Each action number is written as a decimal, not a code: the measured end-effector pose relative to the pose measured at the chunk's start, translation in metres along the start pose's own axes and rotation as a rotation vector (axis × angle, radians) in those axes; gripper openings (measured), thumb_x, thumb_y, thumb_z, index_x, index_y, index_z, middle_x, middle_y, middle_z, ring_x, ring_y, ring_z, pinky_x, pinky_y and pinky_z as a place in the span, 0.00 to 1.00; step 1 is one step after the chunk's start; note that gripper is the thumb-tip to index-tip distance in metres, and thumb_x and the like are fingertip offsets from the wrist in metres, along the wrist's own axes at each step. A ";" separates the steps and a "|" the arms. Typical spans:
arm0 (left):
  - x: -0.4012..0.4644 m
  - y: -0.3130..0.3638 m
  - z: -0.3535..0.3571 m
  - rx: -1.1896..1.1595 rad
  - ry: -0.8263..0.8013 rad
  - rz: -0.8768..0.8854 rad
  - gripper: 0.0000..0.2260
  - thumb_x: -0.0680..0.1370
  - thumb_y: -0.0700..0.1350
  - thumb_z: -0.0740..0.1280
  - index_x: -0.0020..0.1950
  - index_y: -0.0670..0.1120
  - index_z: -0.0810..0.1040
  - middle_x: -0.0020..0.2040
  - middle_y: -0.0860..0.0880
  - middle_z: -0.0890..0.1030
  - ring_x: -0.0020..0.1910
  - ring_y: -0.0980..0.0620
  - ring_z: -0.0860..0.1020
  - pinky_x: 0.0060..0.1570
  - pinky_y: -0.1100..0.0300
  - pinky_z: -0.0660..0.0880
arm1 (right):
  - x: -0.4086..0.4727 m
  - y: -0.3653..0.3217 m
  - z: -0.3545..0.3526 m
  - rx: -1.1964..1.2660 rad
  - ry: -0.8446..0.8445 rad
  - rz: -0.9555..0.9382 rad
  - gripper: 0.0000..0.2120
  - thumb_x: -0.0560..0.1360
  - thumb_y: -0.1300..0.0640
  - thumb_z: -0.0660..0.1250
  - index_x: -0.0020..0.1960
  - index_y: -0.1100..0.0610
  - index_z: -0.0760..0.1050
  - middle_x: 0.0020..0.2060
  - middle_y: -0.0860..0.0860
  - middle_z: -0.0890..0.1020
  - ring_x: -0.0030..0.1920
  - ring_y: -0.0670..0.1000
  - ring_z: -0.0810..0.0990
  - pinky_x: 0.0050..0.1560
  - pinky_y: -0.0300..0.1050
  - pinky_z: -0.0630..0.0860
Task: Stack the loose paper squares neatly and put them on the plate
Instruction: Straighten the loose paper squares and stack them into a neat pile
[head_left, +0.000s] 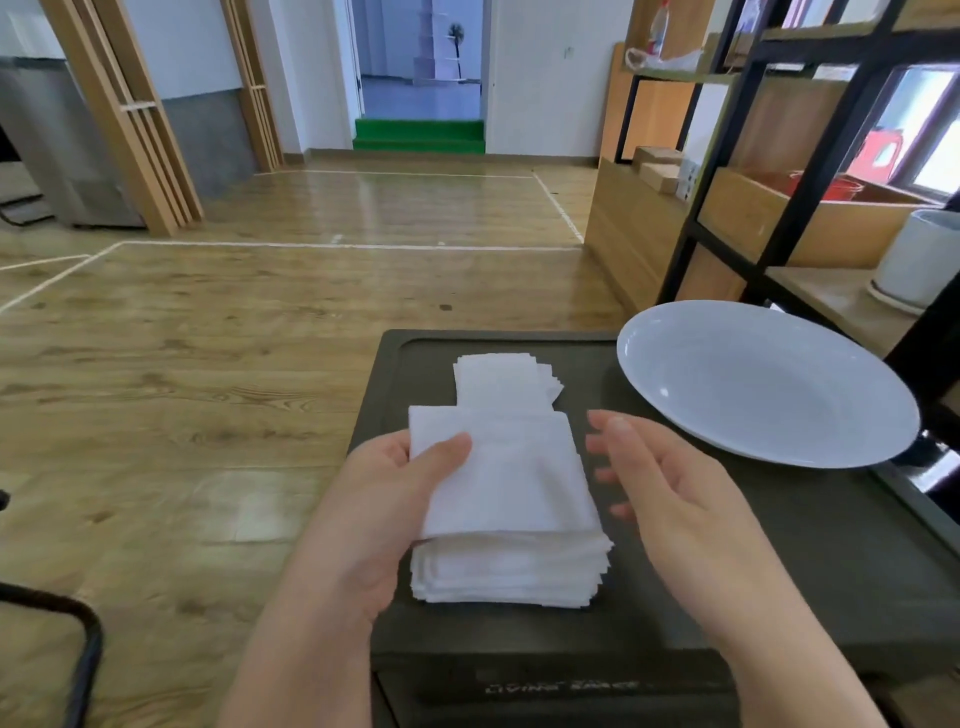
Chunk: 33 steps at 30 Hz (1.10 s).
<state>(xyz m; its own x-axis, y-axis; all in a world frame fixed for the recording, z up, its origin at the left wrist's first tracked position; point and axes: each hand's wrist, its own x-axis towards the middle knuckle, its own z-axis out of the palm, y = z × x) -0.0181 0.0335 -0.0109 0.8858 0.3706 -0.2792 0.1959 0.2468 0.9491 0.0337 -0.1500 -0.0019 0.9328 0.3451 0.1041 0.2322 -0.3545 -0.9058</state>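
My left hand (382, 499) grips a thick stack of white paper squares (511, 499) from its left side, thumb on top, above the dark tray-like surface (779, 561). My right hand (670, 488) is open beside the stack's right edge, fingers straight, not clearly touching it. A second, smaller pile of white squares (506, 379) lies flat farther back on the dark surface. The white plate (769, 384) sits at the right rear, holding nothing.
The dark surface tops a black box with printed lettering (561, 688) at its front. A black-framed wooden shelf unit (769, 171) stands close on the right with a white container (919, 260). Wooden floor (208, 364) stretches to the left; a black chair frame (78, 649) shows at lower left.
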 end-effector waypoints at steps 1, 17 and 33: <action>0.000 -0.001 0.001 -0.008 -0.022 -0.008 0.06 0.77 0.43 0.67 0.43 0.46 0.84 0.40 0.48 0.87 0.37 0.53 0.85 0.27 0.65 0.77 | 0.002 0.004 0.001 0.047 0.007 0.057 0.16 0.70 0.33 0.57 0.53 0.36 0.74 0.44 0.29 0.80 0.45 0.30 0.77 0.42 0.32 0.71; -0.002 -0.008 -0.007 1.190 0.608 0.120 0.27 0.80 0.58 0.48 0.30 0.44 0.71 0.27 0.47 0.73 0.27 0.51 0.70 0.26 0.58 0.59 | 0.017 0.038 0.003 -0.376 0.110 0.227 0.19 0.80 0.46 0.54 0.34 0.52 0.68 0.25 0.45 0.71 0.26 0.42 0.69 0.27 0.37 0.62; -0.010 -0.021 0.022 1.314 0.448 0.089 0.28 0.81 0.58 0.41 0.29 0.45 0.68 0.27 0.49 0.71 0.28 0.53 0.69 0.27 0.58 0.61 | -0.010 0.005 0.030 -0.664 0.019 0.119 0.24 0.79 0.46 0.51 0.28 0.55 0.58 0.23 0.49 0.64 0.23 0.47 0.62 0.23 0.39 0.58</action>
<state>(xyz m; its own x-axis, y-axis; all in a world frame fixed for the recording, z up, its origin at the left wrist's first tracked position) -0.0211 0.0049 -0.0245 0.7565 0.6540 0.0032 0.6150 -0.7131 0.3366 0.0177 -0.1292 -0.0195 0.9658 0.2572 0.0315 0.2417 -0.8504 -0.4673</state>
